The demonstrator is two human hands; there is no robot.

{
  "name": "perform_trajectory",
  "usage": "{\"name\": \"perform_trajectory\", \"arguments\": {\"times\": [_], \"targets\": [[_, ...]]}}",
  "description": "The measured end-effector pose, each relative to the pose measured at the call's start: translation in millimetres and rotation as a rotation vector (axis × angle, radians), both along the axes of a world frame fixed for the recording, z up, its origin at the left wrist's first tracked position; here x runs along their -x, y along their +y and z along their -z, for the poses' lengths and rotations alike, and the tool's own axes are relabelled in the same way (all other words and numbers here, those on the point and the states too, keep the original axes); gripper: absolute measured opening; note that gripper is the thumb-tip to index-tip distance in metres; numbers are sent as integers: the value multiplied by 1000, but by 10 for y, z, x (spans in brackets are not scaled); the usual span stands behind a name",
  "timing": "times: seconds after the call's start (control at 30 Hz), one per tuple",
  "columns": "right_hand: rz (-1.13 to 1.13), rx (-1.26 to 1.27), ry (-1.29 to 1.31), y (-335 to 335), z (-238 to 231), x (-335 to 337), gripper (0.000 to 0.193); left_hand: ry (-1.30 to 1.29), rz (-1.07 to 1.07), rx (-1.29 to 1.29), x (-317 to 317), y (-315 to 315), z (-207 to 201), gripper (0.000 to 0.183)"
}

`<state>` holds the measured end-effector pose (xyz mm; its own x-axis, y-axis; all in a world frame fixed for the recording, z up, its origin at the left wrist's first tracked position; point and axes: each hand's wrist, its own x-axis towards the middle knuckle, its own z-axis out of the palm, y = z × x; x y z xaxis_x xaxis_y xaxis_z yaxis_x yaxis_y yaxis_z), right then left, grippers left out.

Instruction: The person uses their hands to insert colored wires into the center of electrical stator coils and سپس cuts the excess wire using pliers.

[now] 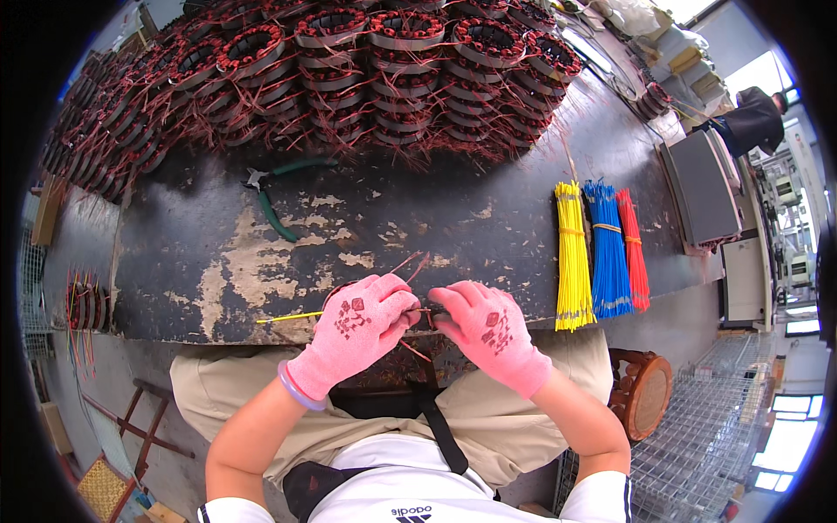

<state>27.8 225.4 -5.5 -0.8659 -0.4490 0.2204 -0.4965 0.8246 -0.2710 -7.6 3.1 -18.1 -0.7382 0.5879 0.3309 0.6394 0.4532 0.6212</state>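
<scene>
Both hands wear pink gloves and meet at the table's near edge. My left hand is closed, its thumb and fingers pinched together at thin reddish wires that stick out above and below. A yellow wire pokes out to the left from under it. My right hand is closed too, fingertips pinched at the short wire between the hands. What lies beneath the left palm is mostly hidden. To the right lie a bundle of yellow wires, a bundle of blue wires and a bundle of red wires, each banded.
Stacks of motor stators with loose red wires fill the table's far side. Green-handled pliers lie open on the worn black table. More stators with coloured leads sit at left. A wooden stool stands at right.
</scene>
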Motion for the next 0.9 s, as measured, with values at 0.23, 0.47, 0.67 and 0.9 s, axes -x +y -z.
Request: {"name": "perform_trajectory", "arguments": {"times": [0.23, 0.47, 0.67, 0.9], "targets": [[411, 917, -1175, -104, -10, 71, 18, 3, 30, 10, 24, -17, -13, 21], [288, 497, -452, -30, -45, -50, 21, -48, 48, -36, 14, -21, -16, 21], [-41, 118, 196, -103, 139, -66, 30, -29, 0, -22, 1, -1, -17, 20], [-27, 157, 119, -90, 130, -72, 37, -15, 10, -8, -12, 2, -6, 16]]}}
